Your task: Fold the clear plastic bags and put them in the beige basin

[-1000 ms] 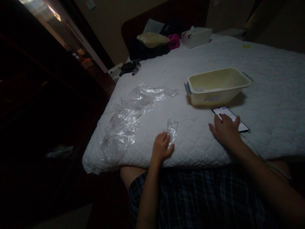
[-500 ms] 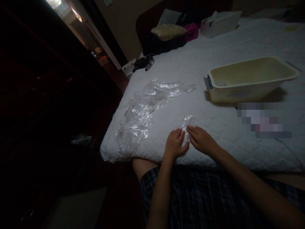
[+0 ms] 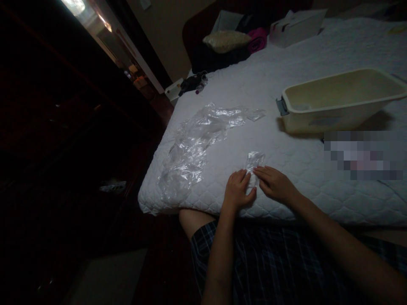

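Note:
A small clear plastic bag lies on the white quilted mattress near its front edge. My left hand rests on the bag's near end with fingers curled, thumb against it. My right hand meets it from the right, fingertips pressed together on the same bag. Both hands grip the bag's lower part, which they hide.
A heap of crumpled clear plastic bags spreads to the left. A cream plastic tub stands at the right, with a blurred-out patch in front of it. A white box, pillow and dark clothes sit at the far end.
My right hand left the phone at the right and came across to the small bag, joining my left hand on it. The view shifted left and a little down.

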Tool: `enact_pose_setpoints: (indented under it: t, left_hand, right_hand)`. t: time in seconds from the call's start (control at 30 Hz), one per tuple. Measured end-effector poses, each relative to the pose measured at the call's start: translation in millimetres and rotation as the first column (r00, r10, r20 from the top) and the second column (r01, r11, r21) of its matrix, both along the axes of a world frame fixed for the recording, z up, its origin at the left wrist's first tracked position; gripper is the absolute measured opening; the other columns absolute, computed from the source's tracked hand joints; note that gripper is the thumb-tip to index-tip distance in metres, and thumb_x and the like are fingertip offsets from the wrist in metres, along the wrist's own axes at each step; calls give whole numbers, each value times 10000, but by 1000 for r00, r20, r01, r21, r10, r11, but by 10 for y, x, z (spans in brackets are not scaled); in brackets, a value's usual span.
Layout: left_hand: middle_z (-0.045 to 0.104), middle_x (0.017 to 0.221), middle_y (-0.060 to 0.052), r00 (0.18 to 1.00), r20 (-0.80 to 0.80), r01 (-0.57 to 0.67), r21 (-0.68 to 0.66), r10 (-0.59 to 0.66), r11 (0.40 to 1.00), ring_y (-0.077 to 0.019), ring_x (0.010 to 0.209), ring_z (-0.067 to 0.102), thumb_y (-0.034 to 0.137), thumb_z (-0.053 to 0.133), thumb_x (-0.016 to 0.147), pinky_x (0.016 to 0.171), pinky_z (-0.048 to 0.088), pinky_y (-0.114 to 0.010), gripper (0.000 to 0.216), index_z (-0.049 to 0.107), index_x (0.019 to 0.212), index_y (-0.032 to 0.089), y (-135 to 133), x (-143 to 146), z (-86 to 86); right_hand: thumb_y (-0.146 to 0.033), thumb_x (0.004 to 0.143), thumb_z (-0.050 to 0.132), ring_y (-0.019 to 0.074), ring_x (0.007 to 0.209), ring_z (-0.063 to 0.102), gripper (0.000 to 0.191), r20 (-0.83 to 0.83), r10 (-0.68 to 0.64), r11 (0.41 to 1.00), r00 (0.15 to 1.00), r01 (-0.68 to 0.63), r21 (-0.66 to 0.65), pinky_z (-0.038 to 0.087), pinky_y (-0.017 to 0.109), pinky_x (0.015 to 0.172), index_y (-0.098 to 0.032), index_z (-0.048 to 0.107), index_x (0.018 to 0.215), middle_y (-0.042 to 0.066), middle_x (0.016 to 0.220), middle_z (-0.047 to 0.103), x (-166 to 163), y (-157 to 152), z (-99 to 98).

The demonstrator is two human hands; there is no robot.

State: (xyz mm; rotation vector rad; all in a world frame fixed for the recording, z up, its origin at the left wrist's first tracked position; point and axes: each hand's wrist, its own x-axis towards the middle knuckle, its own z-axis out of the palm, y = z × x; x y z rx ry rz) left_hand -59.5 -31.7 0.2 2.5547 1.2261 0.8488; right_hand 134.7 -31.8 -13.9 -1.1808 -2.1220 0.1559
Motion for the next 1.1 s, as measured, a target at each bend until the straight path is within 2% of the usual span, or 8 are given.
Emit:
enact_pose_setpoints:
  t: [0.13, 0.2, 0.3, 0.53, 0.7, 0.8, 0.93, 1.1]
  left_hand:
    - [581, 1253, -89, 977, 213, 45, -113, -20, 993, -201, 1177, 529, 136, 466, 795, 1004, 448, -418, 423, 542, 1209, 177, 118, -94, -84]
    - [611, 1207, -75, 953, 303, 47, -118, -9, 992, -171, 1138, 558, 40, 408, 783, 977, 475, -396, 414, 593, 1126, 178, 167, -110, -132]
    - [630, 1183, -55, 956, 294, 33, -63, -13, 997, -169, 1150, 552, -14, 433, 776, 980, 473, -417, 395, 638, 1040, 197, 195, -82, -162]
    - [675, 1094, -65, 982, 184, 33, 38, -39, 999, -195, 1145, 562, 114, 533, 855, 952, 482, -429, 228, 651, 1033, 196, 194, 11, -83]
    - [682, 1042, -72, 992, 124, -4, 54, -3, 999, -204, 1093, 587, 114, 539, 842, 920, 492, -431, 232, 649, 1030, 195, 170, 23, -120]
    - [674, 1051, -73, 995, 99, -27, 88, 18, 996, -200, 1077, 586, 128, 527, 849, 910, 496, -415, 253, 626, 1073, 192, 147, 24, -135]
    - [672, 1051, -79, 995, 97, -38, 109, 28, 993, -196, 1056, 589, 133, 514, 854, 905, 495, -400, 271, 605, 1106, 179, 133, 25, -127]
    - [667, 1055, -81, 989, 140, -55, 25, 51, 998, -203, 1029, 598, 175, 539, 845, 891, 496, -412, 255, 609, 1090, 189, 143, 23, -133]
  right_hand:
    - [-157, 797, 469, 223, 1110, 589, 377, -85, -21, 998, 996, 16, -63, 450, 452, 990, -194, 644, 1129, 79, 1173, 652, 42, 36, -31]
    - [-140, 785, 459, 218, 1102, 595, 381, -122, -36, 996, 992, 25, -91, 455, 448, 988, -198, 656, 1106, 65, 1154, 663, 60, 55, -48]
    - [-105, 750, 449, 217, 1077, 610, 405, -166, -45, 992, 985, 25, -121, 455, 459, 988, -208, 671, 1073, 50, 1134, 673, 76, 79, -69]
    - [-80, 740, 421, 204, 1028, 635, 407, -238, -29, 989, 971, -6, -146, 477, 439, 967, -225, 690, 1010, 34, 1062, 701, 81, 103, -85]
    - [-104, 770, 432, 216, 1144, 565, 481, -248, -51, 995, 967, 26, -100, 447, 441, 1000, -220, 587, 1210, 60, 1233, 617, 73, 77, -74]
    - [-133, 797, 444, 218, 1163, 549, 471, -263, -56, 996, 963, 37, -75, 448, 438, 997, -209, 545, 1250, 78, 1256, 596, 72, 62, -67]
    - [-169, 818, 439, 217, 1079, 601, 428, -272, -63, 988, 960, 23, -151, 494, 429, 936, -214, 560, 1227, 78, 1184, 635, 71, 59, -63]
    - [-265, 844, 478, 228, 1014, 633, 362, -304, -84, 970, 949, 8, -242, 520, 442, 890, -215, 592, 1184, 86, 1142, 655, 76, 82, -90]
